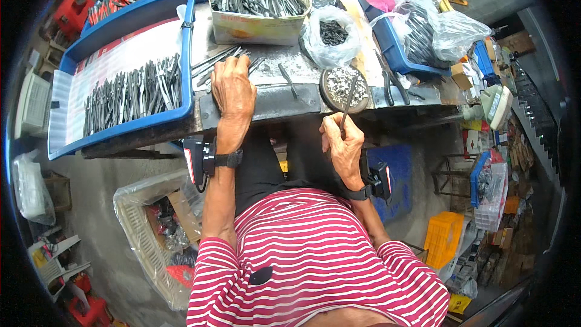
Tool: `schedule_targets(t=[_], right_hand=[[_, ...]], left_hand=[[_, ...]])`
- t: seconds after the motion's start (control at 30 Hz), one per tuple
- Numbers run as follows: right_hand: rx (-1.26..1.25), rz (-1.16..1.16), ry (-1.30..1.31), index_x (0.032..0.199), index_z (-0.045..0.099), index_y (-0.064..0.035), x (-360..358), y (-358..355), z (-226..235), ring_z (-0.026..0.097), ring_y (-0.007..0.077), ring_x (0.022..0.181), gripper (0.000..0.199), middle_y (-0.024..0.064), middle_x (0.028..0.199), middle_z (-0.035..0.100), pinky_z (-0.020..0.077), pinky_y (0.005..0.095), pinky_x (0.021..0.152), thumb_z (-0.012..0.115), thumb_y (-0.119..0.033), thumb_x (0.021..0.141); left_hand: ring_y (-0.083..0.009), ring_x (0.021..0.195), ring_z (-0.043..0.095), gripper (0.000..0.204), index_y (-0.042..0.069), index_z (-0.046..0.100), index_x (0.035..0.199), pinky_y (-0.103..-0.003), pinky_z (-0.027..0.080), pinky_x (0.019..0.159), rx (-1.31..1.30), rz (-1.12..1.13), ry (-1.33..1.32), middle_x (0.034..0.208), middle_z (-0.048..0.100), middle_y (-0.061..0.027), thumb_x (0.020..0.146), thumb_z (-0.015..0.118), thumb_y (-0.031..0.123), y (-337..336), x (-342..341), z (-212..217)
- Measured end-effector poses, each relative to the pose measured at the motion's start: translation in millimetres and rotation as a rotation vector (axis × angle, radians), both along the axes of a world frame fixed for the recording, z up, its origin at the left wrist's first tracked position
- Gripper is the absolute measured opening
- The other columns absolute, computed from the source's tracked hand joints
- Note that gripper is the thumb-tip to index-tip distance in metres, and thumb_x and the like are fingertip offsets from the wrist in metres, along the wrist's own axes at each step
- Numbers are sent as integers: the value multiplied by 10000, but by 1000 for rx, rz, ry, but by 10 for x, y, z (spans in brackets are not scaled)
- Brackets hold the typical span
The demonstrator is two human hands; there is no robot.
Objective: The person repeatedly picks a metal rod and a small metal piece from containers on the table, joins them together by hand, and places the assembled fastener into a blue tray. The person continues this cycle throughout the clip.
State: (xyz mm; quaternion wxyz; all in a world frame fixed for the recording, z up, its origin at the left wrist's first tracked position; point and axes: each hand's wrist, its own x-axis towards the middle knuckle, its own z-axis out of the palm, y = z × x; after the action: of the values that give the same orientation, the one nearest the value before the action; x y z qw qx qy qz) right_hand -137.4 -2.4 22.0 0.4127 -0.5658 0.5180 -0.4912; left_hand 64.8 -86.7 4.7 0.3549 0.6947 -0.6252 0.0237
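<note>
One thin metal rod [348, 100] pinched upright in right hand [342, 145]

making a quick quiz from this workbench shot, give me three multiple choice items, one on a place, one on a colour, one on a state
1. Where does the left hand rest?
A. on a bundle of metal pieces at the bench edge
B. inside the cardboard box
C. on the person's lap

2. What colour is the tray of dark metal pieces at the left?
A. yellow
B. blue
C. green

3. What is the right hand doing?
A. lying open and flat
B. gripping a thin dark tool over the round dish
C. holding a plastic bag

Answers: 1 A, its fingers lie over the metal pieces; 2 B, the rim is blue; 3 B, the fingers close round the tool.
</note>
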Motion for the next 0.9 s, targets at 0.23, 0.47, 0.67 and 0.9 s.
schedule_targets(t=[0.23,0.47,0.67,0.9], right_hand=[[0,-32,-15,779,522,-6,-131,-112,88,440,34,437,165,-13,591,497,330,184,382,528,-114,903],[14,-63,48,746,556,10,-251,-320,280,454,59,427,176,17,588,529,343,201,410,552,-112,873],[-176,-66,265,833,570,27,-309,-810,467,452,60,430,114,27,619,536,353,206,402,557,-85,851],[-342,-81,607,845,628,-4,-315,-1520,398,458,75,491,132,16,582,522,373,240,465,584,-124,815]], left_hand=[[-271,957,501,298,92,621,870,-388,396,799,-175,-377,-6,922,553,-79,632,592,-84,6,-261,23],[-291,1041,467,314,108,651,882,-414,373,885,-59,-586,-68,987,540,-81,629,586,-65,-21,-333,-19],[-271,1013,486,174,93,637,833,-393,372,866,-39,-605,-19,962,569,-55,695,607,-10,-80,-301,-73],[-260,941,513,146,74,589,817,-382,373,821,-213,-616,108,888,568,-64,698,567,-9,-63,-362,-69]])
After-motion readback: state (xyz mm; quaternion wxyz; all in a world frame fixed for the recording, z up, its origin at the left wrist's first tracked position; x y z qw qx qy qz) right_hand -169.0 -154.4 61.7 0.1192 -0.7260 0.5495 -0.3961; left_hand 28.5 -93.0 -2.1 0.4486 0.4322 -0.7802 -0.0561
